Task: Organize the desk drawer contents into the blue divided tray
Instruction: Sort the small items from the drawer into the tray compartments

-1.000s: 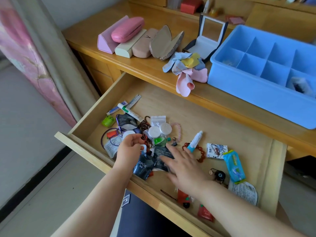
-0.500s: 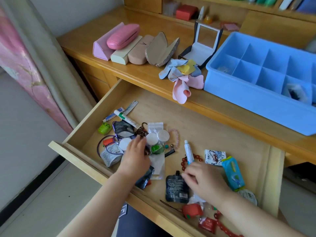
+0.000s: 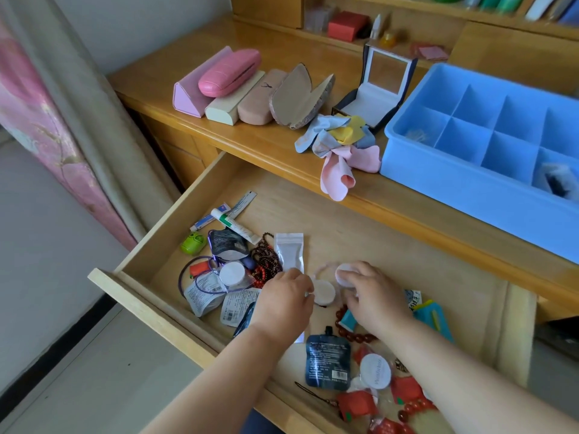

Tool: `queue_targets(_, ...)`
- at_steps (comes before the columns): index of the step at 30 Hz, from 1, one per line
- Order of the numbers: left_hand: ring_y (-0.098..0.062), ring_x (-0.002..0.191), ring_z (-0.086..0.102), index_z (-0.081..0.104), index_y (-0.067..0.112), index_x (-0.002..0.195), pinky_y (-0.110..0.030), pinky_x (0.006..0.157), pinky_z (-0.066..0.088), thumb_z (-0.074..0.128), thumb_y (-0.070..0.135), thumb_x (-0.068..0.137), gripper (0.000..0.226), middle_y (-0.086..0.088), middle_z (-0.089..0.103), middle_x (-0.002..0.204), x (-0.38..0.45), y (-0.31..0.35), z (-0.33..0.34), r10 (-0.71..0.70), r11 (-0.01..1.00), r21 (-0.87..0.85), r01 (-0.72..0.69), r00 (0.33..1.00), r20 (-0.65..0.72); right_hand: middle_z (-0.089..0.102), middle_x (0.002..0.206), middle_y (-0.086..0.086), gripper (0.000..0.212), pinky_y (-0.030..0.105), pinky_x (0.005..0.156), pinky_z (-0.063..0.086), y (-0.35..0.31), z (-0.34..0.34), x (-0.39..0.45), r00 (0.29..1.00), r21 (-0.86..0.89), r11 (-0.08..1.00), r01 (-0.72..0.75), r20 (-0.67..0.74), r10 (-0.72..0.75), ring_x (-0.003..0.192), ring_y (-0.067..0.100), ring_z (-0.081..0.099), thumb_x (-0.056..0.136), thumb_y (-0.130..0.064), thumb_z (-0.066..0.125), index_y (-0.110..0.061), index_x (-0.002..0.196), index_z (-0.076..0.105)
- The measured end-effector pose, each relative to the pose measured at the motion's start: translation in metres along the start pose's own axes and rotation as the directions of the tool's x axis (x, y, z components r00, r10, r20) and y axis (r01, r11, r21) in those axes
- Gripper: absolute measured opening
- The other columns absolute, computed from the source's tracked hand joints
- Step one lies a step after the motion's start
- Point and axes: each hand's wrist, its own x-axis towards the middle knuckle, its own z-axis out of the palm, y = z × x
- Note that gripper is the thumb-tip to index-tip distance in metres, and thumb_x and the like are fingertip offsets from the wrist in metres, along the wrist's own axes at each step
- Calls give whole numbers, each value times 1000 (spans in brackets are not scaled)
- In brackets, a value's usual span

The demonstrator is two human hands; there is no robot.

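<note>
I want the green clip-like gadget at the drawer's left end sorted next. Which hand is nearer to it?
Left. The left hand sits mid-drawer, right of the green gadget past the packet clutter; the right hand lies farther right.

Both forearms reach forward and down, side by side. Left hand [image 3: 286,300] palm-down, fingers curled. Right hand [image 3: 372,292] pinching with bent fingertips.

No legible text on anything.
</note>
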Motion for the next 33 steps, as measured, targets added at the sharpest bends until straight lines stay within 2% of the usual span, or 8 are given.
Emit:
queue_targets(4,-22,120,42,44,21,132,-34,100,38,54,32,89,46,3,44,135,7,9,13,84,991,89,-103,977,197,58,92,3,21,32,62,44,5,-4,-22,999,-162,986,32,-22,-36,75,28,62,71,-24,74,-19,91,70)
queue_targets(7,-24,110,48,52,19,120,-33,92,39,51,18,87,33,0,54,119,9,17,20,134,950,246,-192,963,234,54,101,1,21,29,51,34,10,-5,-31,999,-208,978,-22,19,26,66,26,61,71,-25,73,-18,87,61)
queue_targets(12,-12,68,61,57,18,113,-28,60,50,46,24,96,21,6,65,81,7,16,12,-99,942,-314,122,991,87,52,120,-5,26,28,59,41,16,-6,-20,997,-145,987,-75,4,76,86,19,61,86,-23,54,-21,112,50)
queue_targets(16,-19,83,70,56,9,115,-33,72,58,49,20,97,22,-3,74,89,-1,20,-2,-364,318,-825,468,863,350,61,118,-7,39,28,78,49,23,-19,-16,953,234,928,-289,-20,302,100,18,61,86,-22,56,-27,125,53)
queue_targets(22,-20,118,55,59,18,122,-39,102,45,59,25,92,31,-4,61,124,-8,51,-11,-257,-54,-829,557,794,550,63,83,3,34,30,61,47,14,-43,-29,876,946,47,-320,277,396,62,14,54,92,2,42,-15,112,62)
queue_targets(25,-21,102,65,65,17,112,-40,91,53,63,24,89,24,-8,70,108,-12,78,-14,-145,11,-842,540,834,533,69,96,8,37,31,67,51,3,-52,-44,925,961,-58,-272,277,259,77,20,63,90,6,43,-17,109,64)
queue_targets(29,-12,65,64,66,28,100,-31,71,56,63,28,88,12,-6,70,83,-7,92,-18,-277,399,-831,386,915,292,70,108,-6,41,28,75,52,0,-64,-58,951,941,213,-263,215,225,87,16,68,86,9,49,-22,111,60)
queue_targets(33,-12,57,54,38,41,122,-24,57,50,70,23,83,53,-11,58,69,-2,98,-25,-155,645,-739,194,980,123,70,99,5,26,30,74,53,9,-74,-68,946,959,93,-266,242,217,85,20,68,91,-15,59,-24,116,58)
